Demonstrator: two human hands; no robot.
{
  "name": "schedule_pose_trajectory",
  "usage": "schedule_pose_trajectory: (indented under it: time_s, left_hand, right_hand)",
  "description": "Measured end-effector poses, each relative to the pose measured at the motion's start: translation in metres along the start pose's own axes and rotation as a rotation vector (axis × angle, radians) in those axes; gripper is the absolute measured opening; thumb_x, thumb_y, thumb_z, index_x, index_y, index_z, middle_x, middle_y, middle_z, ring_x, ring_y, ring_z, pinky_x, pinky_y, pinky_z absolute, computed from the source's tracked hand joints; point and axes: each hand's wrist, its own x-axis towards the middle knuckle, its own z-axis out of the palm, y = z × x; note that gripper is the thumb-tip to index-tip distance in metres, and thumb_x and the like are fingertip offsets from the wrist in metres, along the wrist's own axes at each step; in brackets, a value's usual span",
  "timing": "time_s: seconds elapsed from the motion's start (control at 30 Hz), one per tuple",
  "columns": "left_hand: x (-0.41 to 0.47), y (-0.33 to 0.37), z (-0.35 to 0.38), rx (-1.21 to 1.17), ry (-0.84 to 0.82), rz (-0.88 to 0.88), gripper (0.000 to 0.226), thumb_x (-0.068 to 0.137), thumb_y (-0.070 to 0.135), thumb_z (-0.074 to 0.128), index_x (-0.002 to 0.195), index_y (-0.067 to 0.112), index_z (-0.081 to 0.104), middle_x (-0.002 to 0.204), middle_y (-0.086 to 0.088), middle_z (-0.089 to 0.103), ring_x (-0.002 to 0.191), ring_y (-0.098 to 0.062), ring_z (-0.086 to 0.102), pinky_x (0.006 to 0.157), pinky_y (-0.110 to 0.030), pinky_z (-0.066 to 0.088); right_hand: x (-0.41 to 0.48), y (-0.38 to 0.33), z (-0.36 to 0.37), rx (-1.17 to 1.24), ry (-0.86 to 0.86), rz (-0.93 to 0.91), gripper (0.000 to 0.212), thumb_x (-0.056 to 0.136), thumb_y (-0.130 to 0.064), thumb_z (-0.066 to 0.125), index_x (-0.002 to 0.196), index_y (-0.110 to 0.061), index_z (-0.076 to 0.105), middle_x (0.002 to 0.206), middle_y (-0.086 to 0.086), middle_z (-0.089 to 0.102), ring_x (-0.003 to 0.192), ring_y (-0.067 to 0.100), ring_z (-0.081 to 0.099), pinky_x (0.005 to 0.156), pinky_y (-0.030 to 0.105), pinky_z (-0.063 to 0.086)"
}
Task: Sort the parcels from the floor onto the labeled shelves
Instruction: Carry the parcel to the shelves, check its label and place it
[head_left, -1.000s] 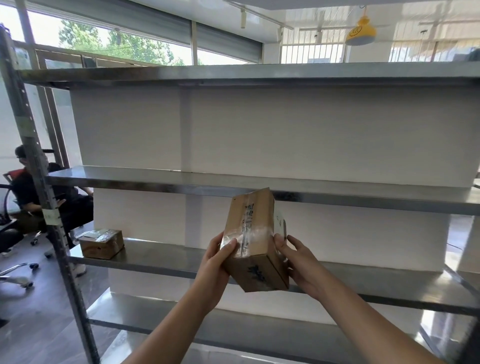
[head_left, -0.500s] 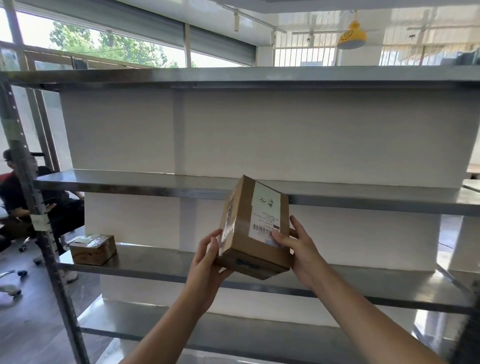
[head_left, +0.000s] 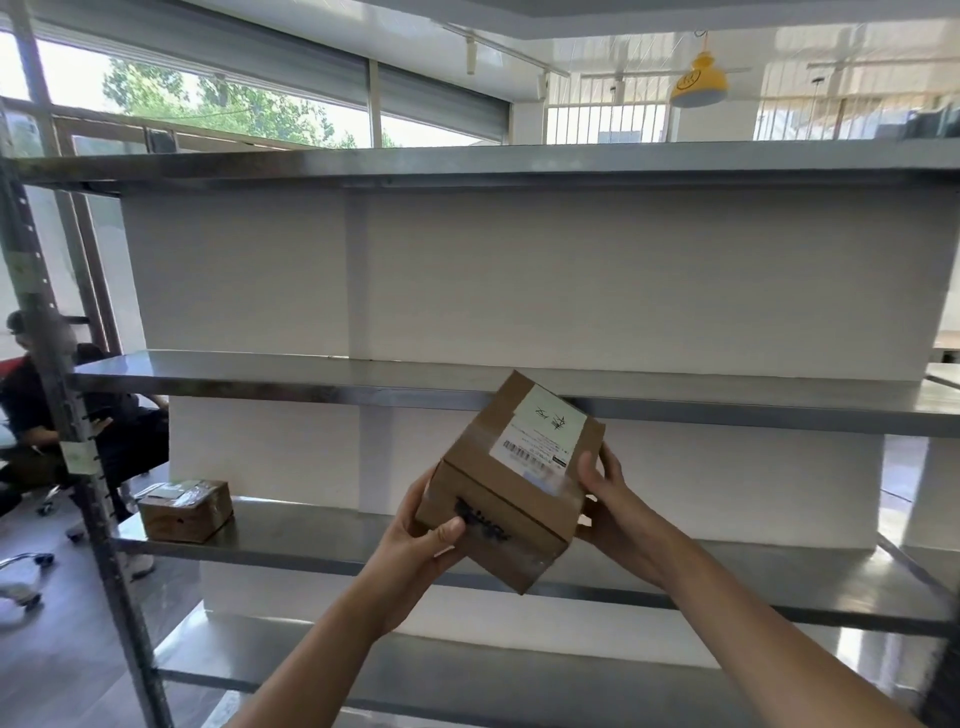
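Before the metal shelving (head_left: 332, 382): one brown cardboard parcel (head_left: 511, 486), taped, boxy, gripped in mid-air by left hand (head_left: 415, 540) and right hand (head_left: 618, 506). Since a second ago it was turned so the white shipping label (head_left: 543, 434) faces up; probably being read for shelf choice. Second parcel (head_left: 184, 509) rests on lower shelf

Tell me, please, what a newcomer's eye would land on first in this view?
First, the tilted box held up at centre, its white label facing the camera, the left hand at its lower left corner and the right hand on its right side. Next, the steel rack filling the view, with one small parcel on the left end of a lower shelf.
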Motion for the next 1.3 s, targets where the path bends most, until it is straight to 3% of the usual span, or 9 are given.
schedule_pose_trajectory:
  time_s: [0.13,0.23,0.33,0.5,0.6,0.8,0.93,1.1,1.3]
  left_hand:
    - [-0.001,0.001,-0.008,-0.084,0.040,-0.036,0.075,0.078,0.019,0.084,0.145,0.016,0.051,0.143,-0.025,0.056,0.129,-0.038,0.060,0.098,-0.046,0.057]
    - [-0.001,0.001,-0.008,-0.110,0.111,-0.023,0.076,0.076,0.023,0.086,0.143,0.021,0.049,0.141,-0.027,0.057,0.126,-0.040,0.062,0.093,-0.048,0.059]
    - [0.002,0.005,0.001,-0.182,0.302,0.002,0.089,0.059,0.036,0.095,0.132,0.028,0.044,0.127,-0.025,0.066,0.111,-0.037,0.072,0.080,-0.047,0.064]
    - [0.015,0.011,0.022,-0.101,0.548,0.090,0.040,0.089,0.040,0.067,0.116,0.030,0.039,0.121,-0.017,0.064,0.106,-0.033,0.069,0.070,-0.042,0.064]
    - [0.019,0.012,0.029,-0.128,0.472,0.190,0.026,0.095,0.040,0.057,0.113,0.023,0.048,0.132,-0.019,0.060,0.106,-0.030,0.068,0.071,-0.041,0.065]
    - [0.022,0.022,0.021,0.063,0.062,0.192,0.085,0.076,0.026,0.087,0.146,0.045,0.044,0.148,-0.002,0.045,0.130,-0.027,0.059,0.098,-0.038,0.057]
    - [0.026,0.024,0.015,0.187,0.095,0.252,0.090,0.086,-0.004,0.073,0.151,0.045,0.034,0.148,-0.004,0.049,0.129,-0.020,0.060,0.093,-0.033,0.058]
    - [0.028,0.029,0.013,-0.004,0.263,0.268,0.047,0.088,0.022,0.065,0.133,0.026,0.052,0.116,-0.007,0.072,0.129,-0.035,0.060,0.105,-0.055,0.051]
    - [0.026,0.028,0.013,-0.052,0.289,0.218,0.050,0.084,0.032,0.065,0.132,0.023,0.057,0.125,-0.013,0.068,0.129,-0.037,0.060,0.087,-0.046,0.062]
  right_hand:
    - [0.002,-0.001,-0.005,0.008,0.114,0.004,0.071,0.079,-0.068,0.062,0.138,-0.031,0.048,0.112,0.016,0.056,0.095,0.025,0.060,0.087,0.039,0.055]
    - [0.006,-0.001,-0.009,-0.023,0.141,-0.006,0.057,0.085,-0.054,0.064,0.132,-0.025,0.049,0.131,0.006,0.057,0.121,0.020,0.055,0.103,0.037,0.046]
    - [0.011,0.000,-0.014,0.019,0.138,0.015,0.065,0.081,-0.043,0.074,0.134,-0.019,0.047,0.138,-0.001,0.055,0.128,0.010,0.049,0.114,0.039,0.035]
    - [0.015,0.006,-0.007,-0.024,0.238,-0.011,0.090,0.060,-0.042,0.084,0.135,-0.012,0.044,0.131,0.009,0.058,0.121,0.022,0.058,0.110,0.038,0.045]
    - [0.017,0.009,0.003,-0.002,0.297,-0.059,0.093,0.056,-0.044,0.086,0.136,-0.018,0.044,0.130,0.008,0.059,0.119,0.025,0.061,0.106,0.041,0.049]
    - [0.010,0.005,0.000,0.076,0.238,0.016,0.083,0.079,-0.036,0.077,0.145,-0.037,0.028,0.125,0.007,0.058,0.116,0.030,0.061,0.098,0.052,0.053]
    - [0.003,0.009,0.001,0.003,0.036,0.102,0.080,0.078,-0.035,0.078,0.144,-0.042,0.034,0.137,0.004,0.053,0.125,0.028,0.056,0.098,0.055,0.053]
    - [0.010,0.014,0.001,0.139,0.068,0.042,0.052,0.091,-0.053,0.060,0.137,-0.031,0.050,0.132,0.014,0.057,0.122,0.034,0.058,0.091,0.054,0.056]
    - [0.023,0.011,0.006,0.083,0.176,-0.102,0.065,0.089,-0.058,0.062,0.138,-0.018,0.050,0.135,0.013,0.059,0.127,0.026,0.056,0.094,0.042,0.053]
